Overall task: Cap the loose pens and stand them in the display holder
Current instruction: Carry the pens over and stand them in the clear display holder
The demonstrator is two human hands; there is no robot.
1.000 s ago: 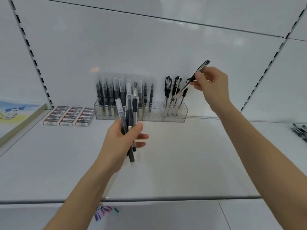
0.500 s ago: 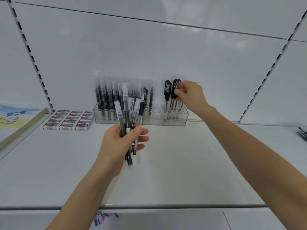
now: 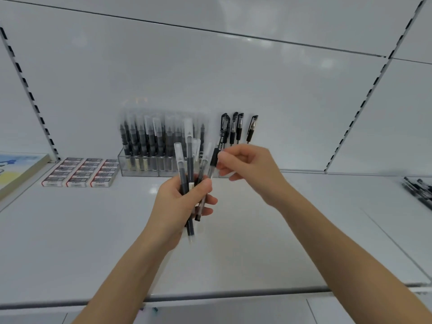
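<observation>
Beyond both grips, at the back of the glossy white shelf [image 3: 93, 230], a clear display holder [image 3: 131, 166] is seen in the head view. Its cells are packed with upright frosted-capped pens. Further black-capped pens [image 3: 237, 127] stand above and beyond the right grip [image 3: 250, 170].

A bundle of pens [image 3: 188, 167] is clasped by the left grip [image 3: 181, 204], with fingers wrapped round the barrels and caps pointing up. One black-sleeved pen [image 3: 214, 157], on the side of the bundle nearest the right grip, appears to be pinched between that grip's thumb and forefinger. Its lower barrel lies inside the left grip.

Hazards are judged as follows:
- Neighbouring pens may be dragged out with the pinched pen, because the barrels are smooth and the bundle is fanned.
- A push-fit cap may be pulled off if force is applied at the cap.
- The light holder may be tipped or shifted if a pen is entered off-axis into a crowded cell.

Cap seating cannot be confirmed, since the pens are blurred.

Barrels are slim, round and translucent, with dark cores. Caps are frosted cylinders, and the sleeve looks matte and rubbery. The holder is rigid, transparent and straight-walled.

Boxed erasers [image 3: 79, 171] lie left of the left grip. More loose pens [image 3: 418, 190] lie far right of the right grip.
</observation>
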